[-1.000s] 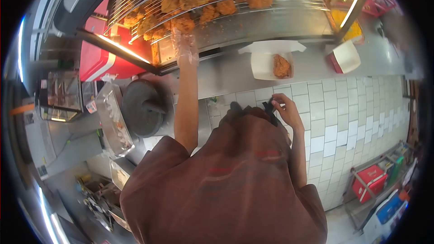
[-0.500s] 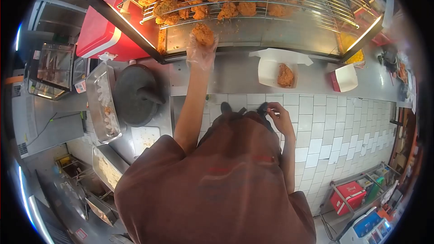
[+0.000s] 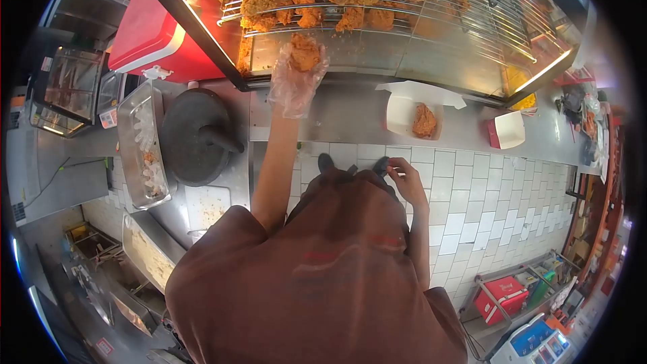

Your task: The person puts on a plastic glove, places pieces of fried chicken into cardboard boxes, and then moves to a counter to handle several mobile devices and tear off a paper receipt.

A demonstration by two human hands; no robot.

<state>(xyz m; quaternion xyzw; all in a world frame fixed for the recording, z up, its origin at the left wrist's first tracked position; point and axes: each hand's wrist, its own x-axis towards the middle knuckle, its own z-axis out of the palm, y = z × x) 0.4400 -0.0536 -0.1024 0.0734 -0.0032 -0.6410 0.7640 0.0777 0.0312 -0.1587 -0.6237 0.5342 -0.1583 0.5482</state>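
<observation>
My left hand, in a clear plastic glove, is closed around a piece of fried chicken at the front opening of the warming cabinet. More fried chicken lies on wire racks just beyond it. Bare and loosely curled, my right hand hangs low beside my body, its fingers a little apart and nothing visible in them. On the steel counter to the right of my left hand stands an open white carton with one piece of fried chicken inside.
A second, smaller red and white carton stands farther right. To the left are a dark stone mortar with its pestle, a metal tray and a red cooler box. White tiles cover the floor.
My left hand has drawn back slightly from the cabinet, still holding the fried chicken. The whole view has shifted a little. My right hand stays low at my side.
</observation>
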